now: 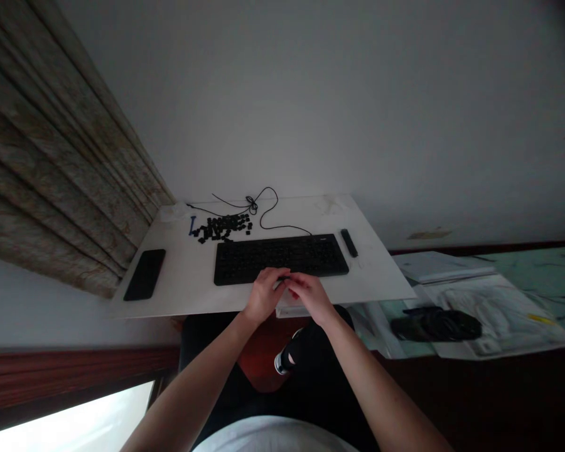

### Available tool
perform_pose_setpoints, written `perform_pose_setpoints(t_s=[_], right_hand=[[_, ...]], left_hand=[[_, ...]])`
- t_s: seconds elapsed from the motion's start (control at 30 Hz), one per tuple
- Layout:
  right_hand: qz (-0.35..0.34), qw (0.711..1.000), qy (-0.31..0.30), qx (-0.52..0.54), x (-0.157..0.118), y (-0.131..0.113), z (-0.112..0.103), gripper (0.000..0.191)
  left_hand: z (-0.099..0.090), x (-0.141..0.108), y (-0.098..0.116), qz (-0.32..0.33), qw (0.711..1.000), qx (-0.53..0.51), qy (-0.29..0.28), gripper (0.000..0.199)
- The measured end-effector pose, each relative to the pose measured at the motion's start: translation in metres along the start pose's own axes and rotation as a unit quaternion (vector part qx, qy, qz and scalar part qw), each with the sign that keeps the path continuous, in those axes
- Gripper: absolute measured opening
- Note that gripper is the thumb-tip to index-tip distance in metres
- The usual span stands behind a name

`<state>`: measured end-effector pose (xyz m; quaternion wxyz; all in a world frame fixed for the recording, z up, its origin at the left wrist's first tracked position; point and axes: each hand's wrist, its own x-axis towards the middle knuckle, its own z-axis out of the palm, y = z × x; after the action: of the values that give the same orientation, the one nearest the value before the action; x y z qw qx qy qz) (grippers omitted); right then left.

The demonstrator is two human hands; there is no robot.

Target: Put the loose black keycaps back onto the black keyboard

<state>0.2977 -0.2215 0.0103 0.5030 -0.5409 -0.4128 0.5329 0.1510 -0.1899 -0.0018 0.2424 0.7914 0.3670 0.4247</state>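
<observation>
Your left hand (263,295) and right hand (311,296) meet at the near edge of a black keyboard (281,258), with the fingers (275,277) curled inward against each other; you can't tell whether they grasp anything. The keyboard lies on a white desk (188,295), with loose black keycaps (222,227) and a tangled black cable (254,204) beyond it, a black remote (349,243) beside it and a smartphone (145,274) farther left.

Left hand (263,295) and right hand (312,297) curl together (touching, palms down).
</observation>
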Motion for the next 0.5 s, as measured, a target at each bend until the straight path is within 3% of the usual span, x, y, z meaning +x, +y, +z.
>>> perform_pose_setpoints(t_s=[0.2,0.5], right_hand=[[0.049,0.992,0.059,0.097,-0.004,0.008,-0.001,0.033],[0.052,0.977,0.114,0.173,0.012,0.01,-0.012,0.032]], left_hand=[[-0.01,-0.006,-0.006,0.044,0.997,0.046,-0.041,0.034],[-0.076,0.003,-0.077,-0.042,0.97,0.23,0.072,0.025]])
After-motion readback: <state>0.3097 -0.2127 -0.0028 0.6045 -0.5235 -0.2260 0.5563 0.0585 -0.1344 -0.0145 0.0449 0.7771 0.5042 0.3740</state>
